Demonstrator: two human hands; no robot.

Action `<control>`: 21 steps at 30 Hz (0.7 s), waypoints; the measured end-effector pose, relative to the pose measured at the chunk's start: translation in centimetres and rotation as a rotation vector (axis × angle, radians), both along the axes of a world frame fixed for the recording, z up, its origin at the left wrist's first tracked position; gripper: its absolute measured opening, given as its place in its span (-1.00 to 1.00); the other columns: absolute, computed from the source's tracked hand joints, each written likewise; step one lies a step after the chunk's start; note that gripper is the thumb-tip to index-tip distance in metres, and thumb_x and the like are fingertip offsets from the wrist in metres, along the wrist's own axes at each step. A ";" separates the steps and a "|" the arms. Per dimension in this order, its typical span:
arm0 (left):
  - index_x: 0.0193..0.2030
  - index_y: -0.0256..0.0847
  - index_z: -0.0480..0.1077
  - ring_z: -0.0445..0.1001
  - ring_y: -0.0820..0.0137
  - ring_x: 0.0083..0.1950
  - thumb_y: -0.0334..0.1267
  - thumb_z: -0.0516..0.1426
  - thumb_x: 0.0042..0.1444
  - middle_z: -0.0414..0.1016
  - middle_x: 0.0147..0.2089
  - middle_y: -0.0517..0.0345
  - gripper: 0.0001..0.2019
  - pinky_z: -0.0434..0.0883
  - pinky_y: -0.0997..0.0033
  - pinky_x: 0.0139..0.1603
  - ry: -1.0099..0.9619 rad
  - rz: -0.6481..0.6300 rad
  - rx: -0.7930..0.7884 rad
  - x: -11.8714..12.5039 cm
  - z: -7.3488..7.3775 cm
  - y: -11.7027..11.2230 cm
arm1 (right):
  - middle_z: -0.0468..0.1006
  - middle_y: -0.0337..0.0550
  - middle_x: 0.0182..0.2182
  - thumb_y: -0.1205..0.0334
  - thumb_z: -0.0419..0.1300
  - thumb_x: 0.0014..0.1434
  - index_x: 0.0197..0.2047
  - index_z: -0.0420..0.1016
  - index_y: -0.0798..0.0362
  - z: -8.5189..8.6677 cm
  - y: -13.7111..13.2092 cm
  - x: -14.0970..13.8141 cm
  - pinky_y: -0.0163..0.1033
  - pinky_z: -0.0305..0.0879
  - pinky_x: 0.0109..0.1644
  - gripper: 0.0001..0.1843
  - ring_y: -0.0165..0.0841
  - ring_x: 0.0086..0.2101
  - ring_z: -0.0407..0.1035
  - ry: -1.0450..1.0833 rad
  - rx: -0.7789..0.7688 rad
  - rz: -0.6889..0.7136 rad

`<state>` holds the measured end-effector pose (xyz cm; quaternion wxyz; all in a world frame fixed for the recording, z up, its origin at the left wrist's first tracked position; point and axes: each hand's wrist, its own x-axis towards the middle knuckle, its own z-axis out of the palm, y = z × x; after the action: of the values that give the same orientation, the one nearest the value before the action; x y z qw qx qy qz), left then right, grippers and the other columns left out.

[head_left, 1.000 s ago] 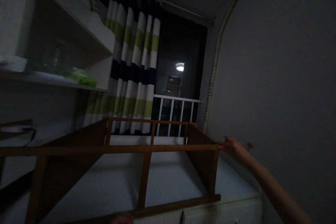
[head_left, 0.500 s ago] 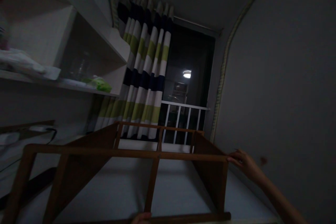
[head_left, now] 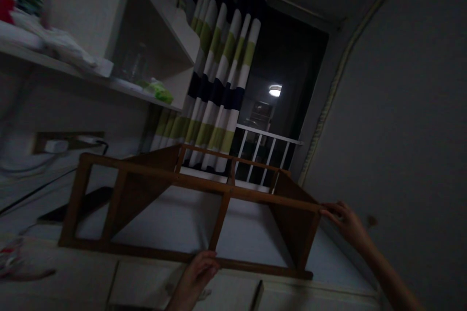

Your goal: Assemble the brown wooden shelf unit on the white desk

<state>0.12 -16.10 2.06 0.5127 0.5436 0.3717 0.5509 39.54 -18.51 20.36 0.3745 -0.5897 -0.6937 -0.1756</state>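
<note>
A brown wooden shelf rack point(head_left: 270, 198) lies on its side on a white desktop point(head_left: 164, 218), its open compartments facing me. With curled fingers my left hand point(head_left: 199, 272) grips its lower front rail, close to the foot of the middle divider. At the upper right corner of the rack, my right hand point(head_left: 343, 218) is closed, thumb and fingers pinching the end of the top rail. The light is dim, and the undersides of the fingers on the left hand are partly hidden.
A black flat object point(head_left: 78, 204) lies behind the rack's left end. Plugs sit in a wall socket strip point(head_left: 56, 146), with cables hanging. Overhead at left is a white wall shelf point(head_left: 120, 85) with a green packet point(head_left: 159, 91). Behind are a striped curtain point(head_left: 215, 92) and a window railing point(head_left: 268, 135).
My view has tilted downward and to the left, so more of my left hand and the cabinet front shows. Both hands stay at the same places on the rack.
</note>
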 end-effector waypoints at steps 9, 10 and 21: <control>-0.24 -0.19 0.30 0.45 0.33 -0.26 0.04 0.14 -0.15 0.50 -0.38 0.12 -0.60 0.35 0.39 -0.17 0.058 -0.010 0.110 1.6 0.4 -0.7 | 0.32 -0.17 -0.50 -0.24 0.00 -0.01 -0.07 0.37 0.12 -0.5 -1.5 -0.4 -0.20 0.27 -0.35 -0.36 -0.33 -0.45 0.28 -0.063 0.133 -0.053; -0.24 -0.19 0.30 0.45 0.34 -0.27 0.03 0.13 -0.14 0.50 -0.38 0.11 -0.61 0.35 0.41 -0.17 0.056 -0.032 0.128 2.0 0.5 -0.8 | 0.32 -0.16 -0.49 -0.22 -0.01 0.01 -0.06 0.35 0.13 -0.7 -2.1 -0.6 -0.20 0.28 -0.34 -0.37 -0.33 -0.45 0.28 -0.054 0.166 -0.071; -0.08 -0.15 0.27 0.44 0.40 -0.23 -0.06 0.09 -0.03 0.47 -0.32 0.11 -0.63 0.35 0.46 -0.17 0.052 -0.399 0.212 10.9 3.1 -4.9 | 0.48 -0.24 -0.56 0.17 0.07 0.11 -0.15 0.41 -0.09 -11.8 -12.6 -8.4 -0.41 0.33 -0.45 -0.78 -0.42 -0.53 0.38 -0.015 0.200 0.067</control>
<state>11.02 -20.98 5.12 0.5418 0.6712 0.2096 0.4604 31.16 -31.09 8.60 0.4322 -0.5243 -0.6948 -0.2357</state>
